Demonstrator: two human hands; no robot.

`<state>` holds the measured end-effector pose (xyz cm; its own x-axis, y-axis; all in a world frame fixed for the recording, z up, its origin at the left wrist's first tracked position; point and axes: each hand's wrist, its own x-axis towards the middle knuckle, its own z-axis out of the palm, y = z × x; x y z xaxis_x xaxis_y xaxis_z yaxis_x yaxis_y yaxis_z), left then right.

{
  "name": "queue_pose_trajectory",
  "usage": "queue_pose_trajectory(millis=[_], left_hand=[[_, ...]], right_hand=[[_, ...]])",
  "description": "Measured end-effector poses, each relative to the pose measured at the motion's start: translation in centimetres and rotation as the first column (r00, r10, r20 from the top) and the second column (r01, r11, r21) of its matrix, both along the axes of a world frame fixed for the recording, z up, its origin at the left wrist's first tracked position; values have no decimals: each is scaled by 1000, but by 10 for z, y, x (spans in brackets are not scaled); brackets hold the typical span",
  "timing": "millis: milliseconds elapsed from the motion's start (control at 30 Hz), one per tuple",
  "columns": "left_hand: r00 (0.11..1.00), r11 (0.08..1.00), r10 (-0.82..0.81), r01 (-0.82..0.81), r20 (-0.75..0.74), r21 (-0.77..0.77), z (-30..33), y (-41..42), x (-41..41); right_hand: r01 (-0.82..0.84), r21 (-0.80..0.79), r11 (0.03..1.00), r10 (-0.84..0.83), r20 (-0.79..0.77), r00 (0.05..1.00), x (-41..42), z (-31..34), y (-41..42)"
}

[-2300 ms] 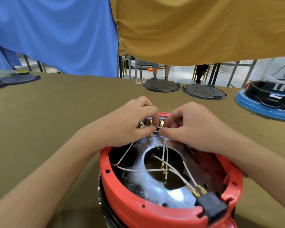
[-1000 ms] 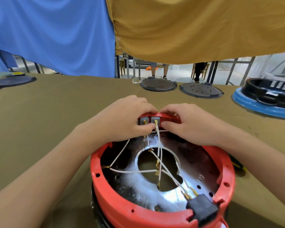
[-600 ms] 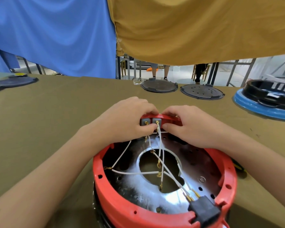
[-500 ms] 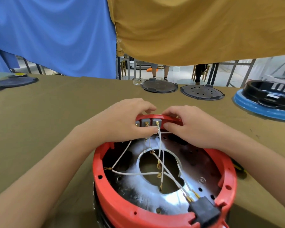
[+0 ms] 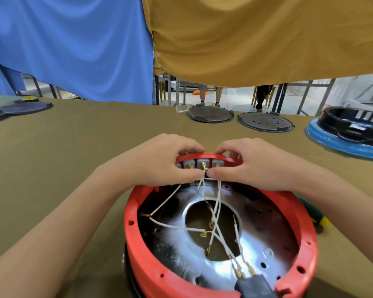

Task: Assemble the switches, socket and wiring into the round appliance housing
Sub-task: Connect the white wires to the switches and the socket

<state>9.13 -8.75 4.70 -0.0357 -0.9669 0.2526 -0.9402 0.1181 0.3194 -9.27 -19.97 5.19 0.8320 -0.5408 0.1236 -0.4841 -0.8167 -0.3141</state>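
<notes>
The round red plastic housing (image 5: 220,231) sits on the counter (image 5: 73,147). At its far rim, the grey switches (image 5: 202,164) are seated, both hands' fingers (image 5: 190,175) curled, pinching them. At its near rim, the black socket (image 5: 254,287) is fitted. Several white wires (image 5: 215,211) inside it lie loose, probably unconnected.

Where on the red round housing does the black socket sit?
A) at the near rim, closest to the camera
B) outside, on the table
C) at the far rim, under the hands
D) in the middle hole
A: the black socket sits in a notch in the near rim of the red housing, with white wires running into it.
</notes>
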Motion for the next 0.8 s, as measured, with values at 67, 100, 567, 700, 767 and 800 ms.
queue_pose_trajectory(millis=[67,100,567,700,767,800], left_hand=[[1000,1000,-11,11,0,19,0,2,2],[1000,1000,-16,16,14,6,0,1,1],[997,995,42,-35,-68,94,-1,2,9],[998,995,9,-3,-62,97,2,4,11],[1000,997,4,-2,-22,76,1,2,9],[1000,997,10,-10,-3,72,0,1,9]], right_hand=[[-4,-4,1000,4,12,1000,0,-1,1],[-1,-21,1000,2,24,1000,0,-2,1],[-34,-38,999,36,52,998,1,-10,3],[-43,-2,999,43,61,997,1,-10,1],[-35,-37,999,37,59,998,3,-10,1],[-31,-55,998,34,54,998,3,-11,2]])
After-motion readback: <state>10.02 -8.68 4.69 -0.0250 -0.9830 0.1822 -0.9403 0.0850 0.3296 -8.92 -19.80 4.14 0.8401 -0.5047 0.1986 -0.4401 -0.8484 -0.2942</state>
